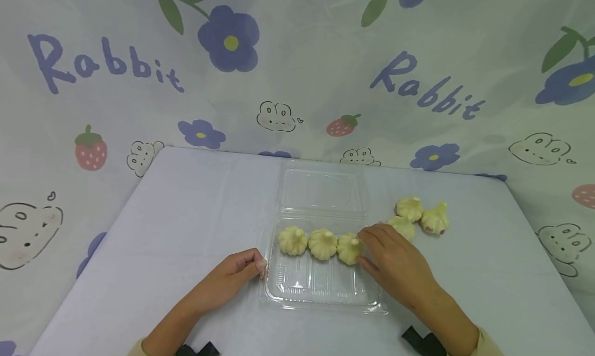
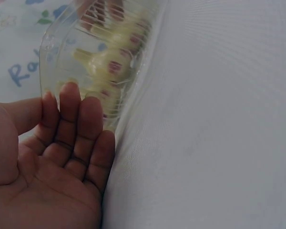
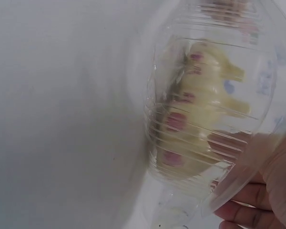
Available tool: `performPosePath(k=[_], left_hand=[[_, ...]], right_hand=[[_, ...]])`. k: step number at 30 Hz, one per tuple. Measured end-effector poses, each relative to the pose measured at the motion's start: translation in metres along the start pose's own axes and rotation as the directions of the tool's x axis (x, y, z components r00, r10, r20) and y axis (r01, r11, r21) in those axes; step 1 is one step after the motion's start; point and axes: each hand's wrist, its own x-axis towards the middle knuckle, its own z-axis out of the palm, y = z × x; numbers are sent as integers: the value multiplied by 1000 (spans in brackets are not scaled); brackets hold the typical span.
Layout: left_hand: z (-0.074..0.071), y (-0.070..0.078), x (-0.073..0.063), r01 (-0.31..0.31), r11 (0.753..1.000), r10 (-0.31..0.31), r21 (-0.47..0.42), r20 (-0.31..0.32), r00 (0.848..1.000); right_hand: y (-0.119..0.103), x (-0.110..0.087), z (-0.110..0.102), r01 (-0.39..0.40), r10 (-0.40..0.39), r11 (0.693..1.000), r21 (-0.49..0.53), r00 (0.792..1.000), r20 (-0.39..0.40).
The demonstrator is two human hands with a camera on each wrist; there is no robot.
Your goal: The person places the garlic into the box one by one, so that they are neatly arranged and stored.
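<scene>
A clear plastic clamshell container (image 1: 321, 295) lies with its lid (image 1: 323, 189) folded back. Three pale garlic bulbs stand in a row along the far side of its tray: a left bulb (image 1: 293, 241), a middle bulb (image 1: 323, 244) and a right bulb (image 1: 347, 249). My right hand (image 1: 400, 265) holds the right bulb between fingers and thumb, inside the tray's right wall. At the tray's left edge, my left hand (image 1: 232, 276) pinches the rim between thumb and forefinger; the left wrist view shows its other fingers (image 2: 89, 117) against the wall.
Three more garlic bulbs (image 1: 435, 219) sit together on the white table (image 1: 195, 206), right of the container, one partly hidden by my right hand. A printed curtain (image 1: 307, 77) hangs behind the table. Black straps (image 1: 425, 343) show near both wrists.
</scene>
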Motion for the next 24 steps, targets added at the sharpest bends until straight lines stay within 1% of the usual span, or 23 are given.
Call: performPosePath(k=[6, 15, 24], left_hand=[[0, -1, 0, -9, 1000, 9, -9, -5, 1000], [-1, 2, -1, -6, 1000, 6, -14, -6, 1000], [-1, 3, 0, -4, 1000, 4, -17, -6, 1000]], right_hand=[[1, 0, -5, -17, 17, 1000, 14, 1000, 0], [6, -3, -12, -11, 12, 999, 41, 1000, -5], [12, -7, -24, -44, 44, 998, 36, 999, -6]])
